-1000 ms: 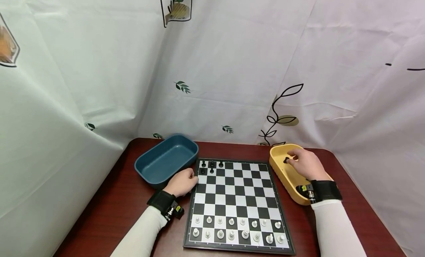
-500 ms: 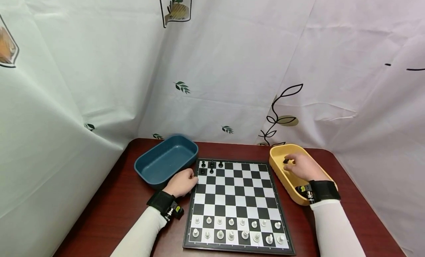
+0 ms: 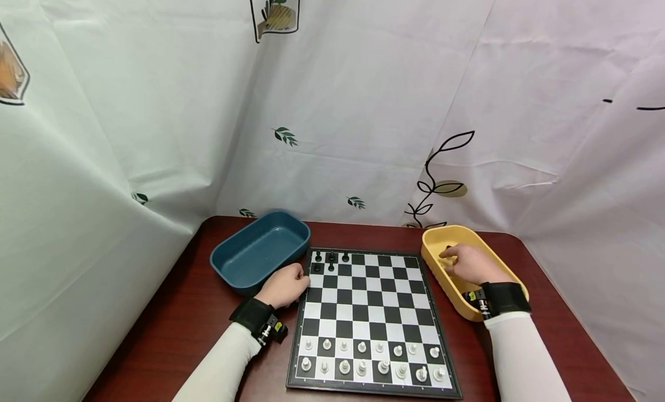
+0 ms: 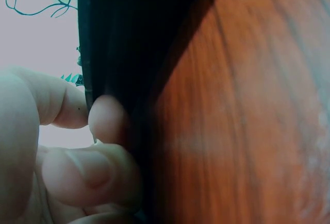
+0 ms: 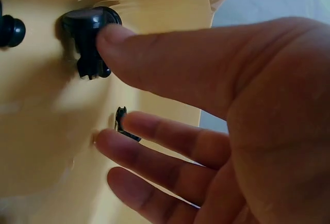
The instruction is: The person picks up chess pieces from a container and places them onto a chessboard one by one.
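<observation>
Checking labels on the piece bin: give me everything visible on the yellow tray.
The yellow tray is an oblong, round-cornered, plastic-looking bin with raised walls. It sits on the table right of the chessboard, angled to its edge. The right hand reaches inside; in the right wrist view its thumb touches a black piece lying on the yellow floor. Another black piece lies beside it, and a third shows partly behind the fingers.

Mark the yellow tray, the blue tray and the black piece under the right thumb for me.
yellow tray [image 3: 430, 240]: head view, far-left rim.
blue tray [image 3: 260, 255]: head view, bare inner floor.
black piece [image 5: 87, 31]: right wrist view, rounded body just left of the thumb tip.
</observation>
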`<state>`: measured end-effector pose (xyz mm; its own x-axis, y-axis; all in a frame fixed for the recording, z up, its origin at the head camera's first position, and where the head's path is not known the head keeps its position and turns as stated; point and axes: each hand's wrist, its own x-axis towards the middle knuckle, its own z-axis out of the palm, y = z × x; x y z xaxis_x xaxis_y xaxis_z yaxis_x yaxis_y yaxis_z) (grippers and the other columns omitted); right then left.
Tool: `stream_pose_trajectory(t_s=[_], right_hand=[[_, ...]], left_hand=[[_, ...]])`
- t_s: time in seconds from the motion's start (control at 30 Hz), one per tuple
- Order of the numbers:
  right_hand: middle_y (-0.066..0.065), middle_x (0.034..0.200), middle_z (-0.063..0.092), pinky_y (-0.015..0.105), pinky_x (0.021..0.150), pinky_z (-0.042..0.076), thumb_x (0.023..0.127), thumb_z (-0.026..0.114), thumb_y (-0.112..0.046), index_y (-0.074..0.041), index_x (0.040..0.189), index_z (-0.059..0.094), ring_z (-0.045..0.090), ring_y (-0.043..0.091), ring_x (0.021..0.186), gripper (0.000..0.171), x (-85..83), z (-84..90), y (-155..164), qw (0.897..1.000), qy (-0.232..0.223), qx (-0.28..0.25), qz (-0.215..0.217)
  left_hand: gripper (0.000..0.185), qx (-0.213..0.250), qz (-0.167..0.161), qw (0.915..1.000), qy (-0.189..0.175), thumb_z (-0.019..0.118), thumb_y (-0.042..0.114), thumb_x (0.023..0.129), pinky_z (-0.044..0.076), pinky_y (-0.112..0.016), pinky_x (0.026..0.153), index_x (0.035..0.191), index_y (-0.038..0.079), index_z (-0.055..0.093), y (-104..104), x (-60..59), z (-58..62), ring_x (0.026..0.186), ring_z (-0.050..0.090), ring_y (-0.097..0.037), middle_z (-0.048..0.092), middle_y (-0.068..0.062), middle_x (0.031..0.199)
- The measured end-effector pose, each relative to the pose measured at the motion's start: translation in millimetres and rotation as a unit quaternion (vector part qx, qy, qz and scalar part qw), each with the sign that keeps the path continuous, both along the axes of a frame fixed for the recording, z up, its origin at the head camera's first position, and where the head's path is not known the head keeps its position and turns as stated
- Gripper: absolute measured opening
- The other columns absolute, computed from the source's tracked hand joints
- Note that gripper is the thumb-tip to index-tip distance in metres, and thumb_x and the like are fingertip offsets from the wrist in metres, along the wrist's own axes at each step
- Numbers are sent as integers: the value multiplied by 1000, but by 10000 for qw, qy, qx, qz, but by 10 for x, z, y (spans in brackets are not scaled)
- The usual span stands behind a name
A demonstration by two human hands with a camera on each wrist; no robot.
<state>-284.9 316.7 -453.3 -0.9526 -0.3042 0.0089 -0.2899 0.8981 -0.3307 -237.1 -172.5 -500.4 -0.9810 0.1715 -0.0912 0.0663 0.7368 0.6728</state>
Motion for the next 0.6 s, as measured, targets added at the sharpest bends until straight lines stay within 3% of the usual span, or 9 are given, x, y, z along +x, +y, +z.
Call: stream_pose_trajectory(t_s=[0.13, 0.33, 0.6], right_hand=[[26, 124, 77, 48, 88, 55, 89, 76, -4, 2, 119, 82, 72, 41, 117, 31, 25, 16, -21, 9999, -137, 3, 31], [14, 112, 80, 40, 81, 52, 91, 67, -1, 1, 117, 82, 67, 27, 97, 31, 22, -5, -9, 9995, -309, -15, 26], [8, 102, 79, 40, 80, 55, 87, 63, 4, 1, 113, 83, 67, 21, 90, 33, 51, 9, -1, 9988, -303, -191, 340]], left_hand=[[25, 15, 6, 10000, -10, 59, 28, 106, 41, -34, 48, 86, 13, 59, 1, 0, 4, 45, 54, -20, 63, -3, 62], [24, 10, -5, 10000, -12, 58, 29, 105, 41, -34, 47, 86, 14, 59, -6, -6, -4, 45, 54, -19, 64, -2, 61], [25, 29, -1, 10000, -9, 58, 29, 106, 41, -34, 47, 87, 14, 58, -5, 5, 5, 45, 54, -20, 64, -2, 62]])
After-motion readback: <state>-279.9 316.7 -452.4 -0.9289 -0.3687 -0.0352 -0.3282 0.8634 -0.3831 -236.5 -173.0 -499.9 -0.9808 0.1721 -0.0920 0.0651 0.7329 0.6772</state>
